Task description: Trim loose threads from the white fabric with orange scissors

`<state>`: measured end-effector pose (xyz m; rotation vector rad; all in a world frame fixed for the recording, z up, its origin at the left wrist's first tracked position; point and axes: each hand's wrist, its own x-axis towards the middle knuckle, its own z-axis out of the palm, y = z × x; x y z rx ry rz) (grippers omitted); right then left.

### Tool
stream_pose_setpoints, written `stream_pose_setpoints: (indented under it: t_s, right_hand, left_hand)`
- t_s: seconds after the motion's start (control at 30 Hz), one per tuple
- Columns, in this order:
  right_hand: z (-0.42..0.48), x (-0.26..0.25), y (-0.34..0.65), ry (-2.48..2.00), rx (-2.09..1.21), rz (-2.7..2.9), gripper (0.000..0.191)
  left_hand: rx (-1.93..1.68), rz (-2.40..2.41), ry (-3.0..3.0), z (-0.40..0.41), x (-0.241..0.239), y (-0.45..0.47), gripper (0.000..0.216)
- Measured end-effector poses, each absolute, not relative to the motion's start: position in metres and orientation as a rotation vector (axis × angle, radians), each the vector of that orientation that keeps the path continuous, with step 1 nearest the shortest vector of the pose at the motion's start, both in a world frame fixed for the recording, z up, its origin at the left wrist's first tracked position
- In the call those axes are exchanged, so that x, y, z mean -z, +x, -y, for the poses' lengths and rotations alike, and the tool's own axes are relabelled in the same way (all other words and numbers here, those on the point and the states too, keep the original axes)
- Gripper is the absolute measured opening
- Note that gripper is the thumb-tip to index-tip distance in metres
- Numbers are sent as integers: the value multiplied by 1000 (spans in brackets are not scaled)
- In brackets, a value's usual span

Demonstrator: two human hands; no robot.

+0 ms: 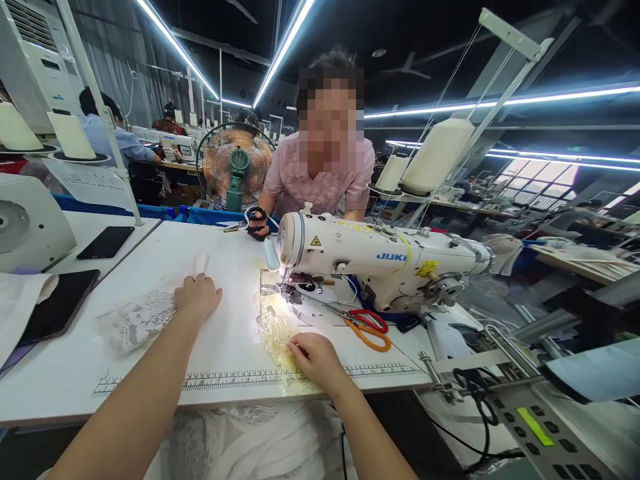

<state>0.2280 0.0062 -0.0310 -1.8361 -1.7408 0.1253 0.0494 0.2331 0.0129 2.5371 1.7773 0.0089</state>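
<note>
My left hand [199, 297] is closed on a white lace piece [145, 320] lying on the white sewing table [225, 267]. A narrow strip of that piece sticks out beyond my fingers. My right hand [317, 360] pinches the edge of a pale yellow lace piece [277, 330], which reaches from under the needle area of the sewing machine [370, 253] towards the table's front edge. The machine's lamp lights the yellow lace. Red-handled scissors and orange-handled scissors [370, 330] appear as one red-and-orange pair just right of the needle area.
Across the table a person [323, 167] leans in, one hand near black-handled scissors [257, 223]. A phone [106, 242] and a dark tablet-like item [60, 303] lie left. A printed ruler [240, 379] runs along the front edge. White cloth [240, 440] hangs below; a fan [237, 167] stands behind.
</note>
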Motion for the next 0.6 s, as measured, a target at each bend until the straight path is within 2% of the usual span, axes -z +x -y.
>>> stream_pose_setpoints:
  t_s: [0.6]
  right_hand:
    - [-7, 35, 229, -1826, -141, 1735, 24]
  left_hand:
    - [-11, -1772, 2566, -238, -7, 50, 48]
